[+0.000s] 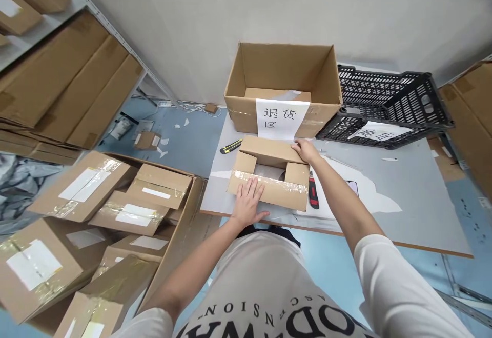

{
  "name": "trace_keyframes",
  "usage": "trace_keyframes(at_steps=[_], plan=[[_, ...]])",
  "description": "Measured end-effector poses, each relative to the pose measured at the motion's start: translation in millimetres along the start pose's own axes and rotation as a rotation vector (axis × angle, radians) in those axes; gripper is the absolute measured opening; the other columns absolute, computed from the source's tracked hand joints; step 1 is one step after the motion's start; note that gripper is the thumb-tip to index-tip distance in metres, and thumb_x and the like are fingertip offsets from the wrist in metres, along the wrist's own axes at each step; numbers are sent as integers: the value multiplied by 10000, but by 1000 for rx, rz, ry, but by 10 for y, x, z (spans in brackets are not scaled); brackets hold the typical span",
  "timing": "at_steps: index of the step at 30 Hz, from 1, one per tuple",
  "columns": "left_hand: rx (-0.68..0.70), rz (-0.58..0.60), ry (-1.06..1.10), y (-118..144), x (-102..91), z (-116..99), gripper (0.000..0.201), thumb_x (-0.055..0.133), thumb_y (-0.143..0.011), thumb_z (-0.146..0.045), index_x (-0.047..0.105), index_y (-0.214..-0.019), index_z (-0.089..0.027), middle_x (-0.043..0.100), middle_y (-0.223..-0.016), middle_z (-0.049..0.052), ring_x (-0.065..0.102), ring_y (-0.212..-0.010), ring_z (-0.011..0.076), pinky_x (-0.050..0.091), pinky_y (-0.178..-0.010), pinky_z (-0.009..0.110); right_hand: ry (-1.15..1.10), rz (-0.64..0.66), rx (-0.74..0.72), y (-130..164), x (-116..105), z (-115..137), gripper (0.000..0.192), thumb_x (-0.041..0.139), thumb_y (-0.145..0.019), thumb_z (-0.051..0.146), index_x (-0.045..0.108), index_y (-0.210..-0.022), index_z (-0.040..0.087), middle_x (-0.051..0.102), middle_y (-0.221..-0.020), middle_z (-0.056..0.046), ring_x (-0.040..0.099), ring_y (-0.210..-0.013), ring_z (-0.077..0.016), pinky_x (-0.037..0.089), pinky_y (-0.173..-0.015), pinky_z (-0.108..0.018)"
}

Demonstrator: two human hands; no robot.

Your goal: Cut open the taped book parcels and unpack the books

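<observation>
A small cardboard box (282, 189) sits on the table in front of me, its flaps parted. Through the gap in its top, something pale shows, too unclear to name. My left hand (248, 202) lies on the near flap with its fingers spread. At the far right corner, my right hand (305, 151) has its fingers curled over the edge of the far flap. A red and black utility knife (313, 193) rests against the box's right side. Beyond the left corner lies a yellow and black utility knife (231, 146).
Behind stand a large open carton (240, 112) with a paper sign and a black plastic crate (418, 92). White paper and a phone (352, 187) lie on the table (423, 199) at right. Left of it, a big carton (188, 215) holds several taped parcels (88, 184).
</observation>
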State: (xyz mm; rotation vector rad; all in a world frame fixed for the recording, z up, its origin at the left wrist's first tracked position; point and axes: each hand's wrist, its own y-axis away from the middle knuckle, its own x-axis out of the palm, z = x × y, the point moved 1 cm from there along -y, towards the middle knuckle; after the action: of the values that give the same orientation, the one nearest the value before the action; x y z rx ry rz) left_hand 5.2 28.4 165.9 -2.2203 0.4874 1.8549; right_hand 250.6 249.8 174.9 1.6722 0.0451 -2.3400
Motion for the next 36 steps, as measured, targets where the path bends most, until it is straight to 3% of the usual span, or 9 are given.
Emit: trace_keyframes(at_steps=[3,6,11,15,19,22,26,30,36], plan=[[14,-11,39,14,-46,11,889,502,-731,-671,281,-1428,-166,224,-1507,146,146,-1391,323,131,-1097,515,-8,-232,-26,134,45,71,469,415,-893,340,463,-1293,99,494,-1294,-203,439,-1210,-298,355,-980,-446],[20,-29,101,-26,-186,157,812,485,-765,-638,339,-1396,-149,296,-1475,156,269,-1345,315,224,-1073,471,61,-423,-234,429,-96,239,452,370,-904,253,405,-1342,146,357,-1421,-178,247,-1348,-302,213,-1060,-556],[46,-18,174,-394,-564,787,573,350,-882,-518,431,-1324,-161,476,-1361,119,419,-1257,261,315,-1035,418,127,-132,-631,1065,-106,597,450,423,-899,327,446,-1312,148,480,-1330,-160,382,-1278,-274,245,-1080,-493],[212,194,209,-754,-738,1241,509,215,-935,-423,518,-1242,-152,533,-1314,91,431,-1265,220,320,-1052,361,170,91,-502,1326,12,774,563,619,-771,448,519,-1185,81,511,-1278,-209,449,-1213,-313,301,-1046,-467],[164,341,243,-902,-756,1438,566,148,-939,-469,489,-1289,-184,433,-1415,48,405,-1293,197,308,-1062,329,226,101,-396,1643,-57,955,235,581,-813,213,551,-1030,129,654,-1005,-135,603,-955,-238,374,-970,-410],[152,372,245,-912,-735,1464,580,155,-932,-489,453,-1326,-184,363,-1455,43,351,-1329,187,264,-1087,321,274,90,-443,2089,15,1086,266,439,-827,27,565,-1022,157,686,-923,-96,631,-838,-194,442,-862,-334],[195,325,206,-854,-691,1381,633,279,-889,-544,399,-1359,-137,362,-1454,90,321,-1345,201,262,-1088,307,299,-23,-524,2590,466,1084,475,425,-829,28,453,-1291,132,494,-1350,-149,458,-1238,-252,357,-1008,-390],[179,254,77,-741,-607,1210,815,425,-789,-633,328,-1391,-92,341,-1455,159,267,-1366,262,247,-1093,387,288,15,-491,2696,858,966,636,560,-810,163,329,-1402,135,318,-1471,-162,296,-1349,-298,282,-1065,-466],[81,165,-112,-576,-565,895,896,458,-728,-697,310,-1405,-130,267,-1478,195,194,-1363,377,30,-1062,623,35,55,-399,2474,446,979,358,422,-917,300,547,-1236,196,578,-1268,-106,537,-1162,-221,432,-952,-366]])
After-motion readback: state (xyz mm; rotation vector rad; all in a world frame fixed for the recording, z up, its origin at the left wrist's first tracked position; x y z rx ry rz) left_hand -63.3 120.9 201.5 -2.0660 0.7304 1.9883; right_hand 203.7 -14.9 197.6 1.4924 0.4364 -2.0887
